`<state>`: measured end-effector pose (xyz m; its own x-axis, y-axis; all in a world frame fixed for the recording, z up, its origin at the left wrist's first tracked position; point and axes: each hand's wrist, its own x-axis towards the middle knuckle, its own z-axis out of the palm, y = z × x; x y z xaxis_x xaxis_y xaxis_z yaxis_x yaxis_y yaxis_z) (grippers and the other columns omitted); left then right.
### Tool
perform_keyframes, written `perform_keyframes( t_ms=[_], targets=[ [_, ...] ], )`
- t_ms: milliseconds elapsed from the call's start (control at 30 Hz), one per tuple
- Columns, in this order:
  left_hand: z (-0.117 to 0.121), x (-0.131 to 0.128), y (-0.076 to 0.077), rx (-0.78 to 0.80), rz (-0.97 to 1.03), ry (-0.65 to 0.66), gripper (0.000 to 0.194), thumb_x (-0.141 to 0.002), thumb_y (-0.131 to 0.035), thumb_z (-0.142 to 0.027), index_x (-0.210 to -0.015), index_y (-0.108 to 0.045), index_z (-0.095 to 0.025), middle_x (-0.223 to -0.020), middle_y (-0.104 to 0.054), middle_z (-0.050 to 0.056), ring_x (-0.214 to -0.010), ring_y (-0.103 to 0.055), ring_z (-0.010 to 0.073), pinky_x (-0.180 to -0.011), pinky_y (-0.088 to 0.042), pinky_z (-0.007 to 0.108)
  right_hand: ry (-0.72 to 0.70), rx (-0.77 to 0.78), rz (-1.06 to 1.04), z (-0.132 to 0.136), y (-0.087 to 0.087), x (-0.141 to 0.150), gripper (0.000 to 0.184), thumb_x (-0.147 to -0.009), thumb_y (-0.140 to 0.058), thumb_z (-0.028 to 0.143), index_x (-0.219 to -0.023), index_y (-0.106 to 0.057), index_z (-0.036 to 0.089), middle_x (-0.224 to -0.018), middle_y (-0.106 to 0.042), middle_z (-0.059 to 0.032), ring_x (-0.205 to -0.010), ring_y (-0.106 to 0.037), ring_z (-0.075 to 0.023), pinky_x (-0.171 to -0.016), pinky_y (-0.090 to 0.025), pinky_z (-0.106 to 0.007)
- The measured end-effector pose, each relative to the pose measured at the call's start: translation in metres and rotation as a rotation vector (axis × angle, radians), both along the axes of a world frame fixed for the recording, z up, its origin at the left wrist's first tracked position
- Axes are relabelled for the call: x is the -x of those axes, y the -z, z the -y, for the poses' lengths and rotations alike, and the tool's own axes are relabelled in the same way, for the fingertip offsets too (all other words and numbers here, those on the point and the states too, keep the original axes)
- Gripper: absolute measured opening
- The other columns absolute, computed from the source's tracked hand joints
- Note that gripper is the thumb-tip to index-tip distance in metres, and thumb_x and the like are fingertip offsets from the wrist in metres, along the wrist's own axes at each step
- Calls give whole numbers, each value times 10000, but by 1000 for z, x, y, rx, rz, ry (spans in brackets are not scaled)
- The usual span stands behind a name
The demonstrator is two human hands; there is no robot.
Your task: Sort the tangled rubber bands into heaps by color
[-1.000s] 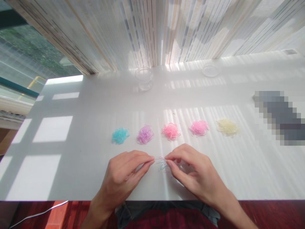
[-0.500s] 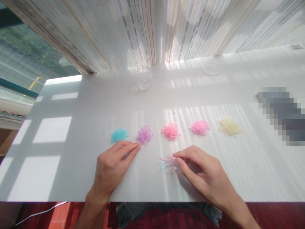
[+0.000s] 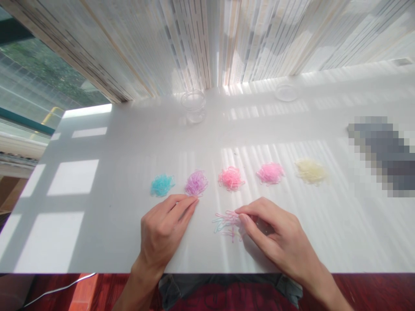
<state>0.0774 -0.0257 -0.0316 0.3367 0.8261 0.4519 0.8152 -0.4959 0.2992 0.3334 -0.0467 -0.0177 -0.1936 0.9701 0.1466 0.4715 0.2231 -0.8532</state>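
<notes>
— Since the head camera is the only view, where are the hands?

— Both rest low on the white table [image 3: 106, 142]. The right hand [image 3: 275, 235] has thumb and forefinger pressed together on the edge of a small mixed tangle of rubber bands [image 3: 225, 223], which lies near the table's front edge, between the two hands. The left hand [image 3: 165, 229] lies with fingers stretched forward and loose, gripping nothing that I can see; its fingertips [image 3: 193, 200] come just to the near edge of the purple pile [image 3: 196, 183].

— And around them?

— A row of sorted heaps beyond the hands: a blue pile [image 3: 161, 185], the purple one, a coral pile [image 3: 231, 178], a pink pile [image 3: 270, 172] and a pale yellow pile [image 3: 310, 171], each apart from its neighbour. At the back stand a clear jar [image 3: 193, 105] and, well to the right of it, a clear lid [image 3: 287, 92].

— How would those loose bands handle?

— My judgement: nearly weightless, soft and stretchy, apt to cling together and snag. A pinch at a single loop that sticks out from the clump looks best; a grab at the middle would likely lift several at once. They seem thin, so a fingertip hold should do, with no fear of breakage.
</notes>
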Motion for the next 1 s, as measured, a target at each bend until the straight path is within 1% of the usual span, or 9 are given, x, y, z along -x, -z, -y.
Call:
perform_keyframes(
  t_ms=[100,233,300,367,467,633,733,900,1000],
  targets=[
    [2,0,-2,-4,82,14,151,-910,-746,-90,-1025,-753,-186,-915,-770,17,-767,-713,142,-714,-549,263,6,3,-3,1,0,0,153,-1007,-591,237,-943,-730,226,-813,-724,-14,-710,-682,-149,-684,-581,-278],
    [8,-9,-12,11,254,28,198,-872,-805,-108,-1034,-729,-194,-852,-757,-10,-615,-601,93,-623,-522,244,-3,4,-16,1,0,1,161,-1009,-589,242,-976,-745,227,-837,-738,-27,-725,-687,-156,-677,-582,-282],
    [11,-19,-17,39,317,71,229,-852,-841,-151,-1035,-712,-202,-791,-743,-31,-561,-553,86,-581,-504,248,-24,3,-39,1,-1,2,153,-1006,-598,247,-1015,-750,228,-858,-749,-32,-744,-695,-157,-678,-582,-281],
    [13,-30,-20,70,349,141,237,-846,-855,-190,-1020,-696,-210,-740,-733,-44,-543,-551,93,-559,-489,257,-57,8,-74,1,-2,2,147,-1001,-617,262,-1060,-747,227,-876,-757,-32,-759,-701,-155,-686,-582,-277],
    [12,-42,-22,71,347,224,180,-882,-825,-213,-991,-682,-221,-700,-732,-49,-521,-544,102,-540,-456,272,-103,46,-123,2,-5,1,139,-994,-643,279,-1071,-747,228,-888,-765,-28,-772,-705,-146,-699,-575,-264],
    [10,-49,-21,67,302,298,129,-915,-791,-202,-1001,-696,-221,-731,-764,-32,-574,-634,121,-564,-424,288,-107,158,-131,3,-11,-4,123,-969,-661,259,-903,-761,234,-795,-741,5,-686,-659,-120,-674,-548,-234],
    [9,-49,-22,68,278,364,129,-924,-771,-158,-1024,-704,-206,-778,-789,-24,-601,-667,121,-577,-417,292,-83,163,-124,4,-11,-7,117,-945,-677,253,-859,-752,228,-759,-724,14,-640,-624,-111,-650,-532,-226],
    [7,-50,-21,110,328,374,134,-927,-760,-127,-1024,-702,-198,-824,-804,-9,-642,-690,119,-595,-445,278,-58,154,-118,4,-9,-8,140,-949,-658,259,-841,-739,220,-753,-720,10,-644,-624,-117,-637,-517,-231],
    [6,-48,-19,141,322,383,175,-920,-759,-95,-1054,-705,-193,-859,-813,-5,-664,-703,113,-608,-462,270,-51,159,-120,4,-8,-9,149,-954,-650,258,-838,-732,214,-753,-718,12,-659,-636,-112,-634,-503,-223]
  ],
)
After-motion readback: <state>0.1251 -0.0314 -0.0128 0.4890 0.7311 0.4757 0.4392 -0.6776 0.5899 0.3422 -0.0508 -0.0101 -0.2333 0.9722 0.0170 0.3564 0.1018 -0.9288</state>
